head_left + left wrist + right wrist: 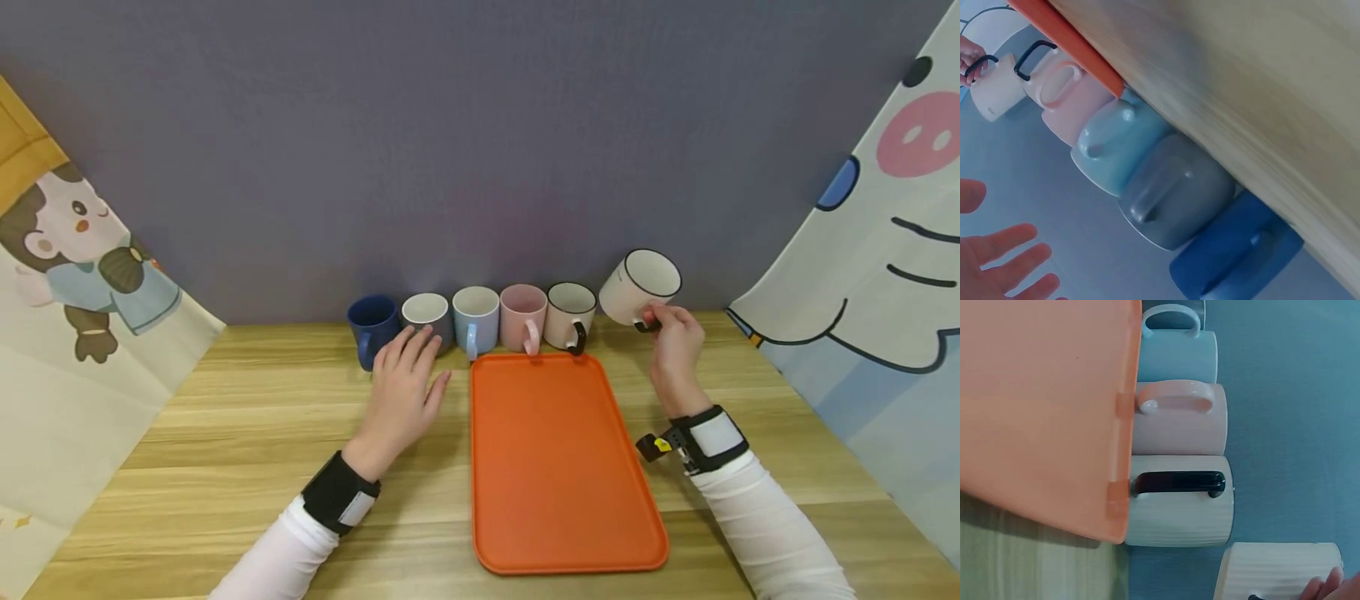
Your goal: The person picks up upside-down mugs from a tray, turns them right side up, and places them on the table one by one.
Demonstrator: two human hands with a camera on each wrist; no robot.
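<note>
My right hand point(675, 354) grips the black handle of a white mug point(621, 298) with a dark rim. The mug is tilted and held at the right end of a row of mugs, its mouth turned toward the head camera. My left hand point(401, 383) has its fingers spread, fingertips overlapping the front of a grey mug point(1175, 194) in the head view. In the left wrist view those fingers hold nothing. Left of the grey mug stands a dark blue mug point(378, 329); to its right come a light blue mug point(486, 327), a pink mug point(517, 327) and another white mug point(561, 323) with a black handle.
An orange tray point(562, 467) lies on the wooden table point(247, 442), its far edge close before the light blue, pink and white mugs. Behind the row rises a grey panel point(480, 150). Cartoon-printed cloths point(885, 308) border both sides.
</note>
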